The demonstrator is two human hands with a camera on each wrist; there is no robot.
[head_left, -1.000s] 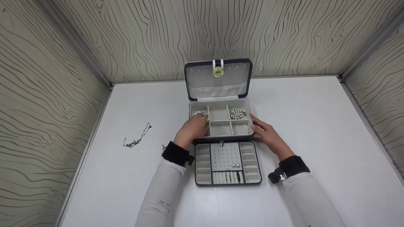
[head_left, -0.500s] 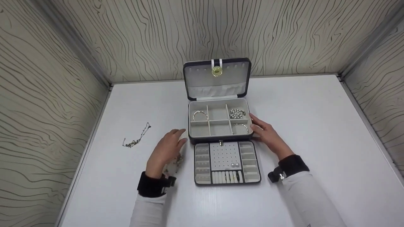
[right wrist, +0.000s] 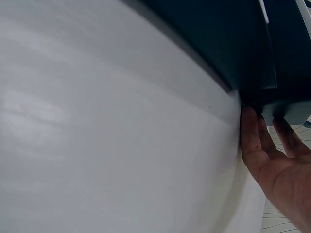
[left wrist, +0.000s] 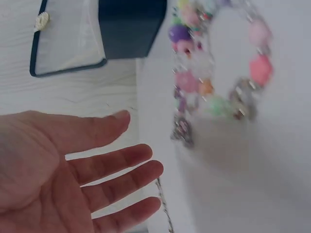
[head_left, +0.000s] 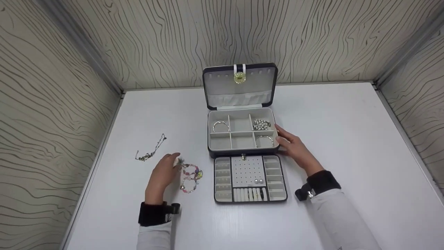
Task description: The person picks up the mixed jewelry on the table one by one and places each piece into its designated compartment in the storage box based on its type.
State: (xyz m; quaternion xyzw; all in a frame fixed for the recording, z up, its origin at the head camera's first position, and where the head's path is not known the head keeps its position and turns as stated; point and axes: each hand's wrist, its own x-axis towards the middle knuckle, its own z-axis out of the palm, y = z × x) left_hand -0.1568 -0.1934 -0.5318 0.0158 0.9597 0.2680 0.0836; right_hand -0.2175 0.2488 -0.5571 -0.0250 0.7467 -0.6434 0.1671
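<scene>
An open jewelry box with a dark outside and pale lining stands mid-table, its lid raised. Its compartments hold a bangle at back left, a pearl strand at back right and another bangle at front right. My left hand is just left of colorful beaded bracelets on the table. In the left wrist view its fingers are spread with nothing between them. My right hand rests its fingertips against the box's right side, as the right wrist view also shows.
In front of the box lies a divided tray with two pearl earrings and several rings in its slots. A thin chain necklace lies farther left. Patterned panels border the table at the back and sides.
My left hand has come out of the box's left compartment and moved left and down to the beaded bracelets, uncovering the bangle there. My right hand has stayed at the box's side.
</scene>
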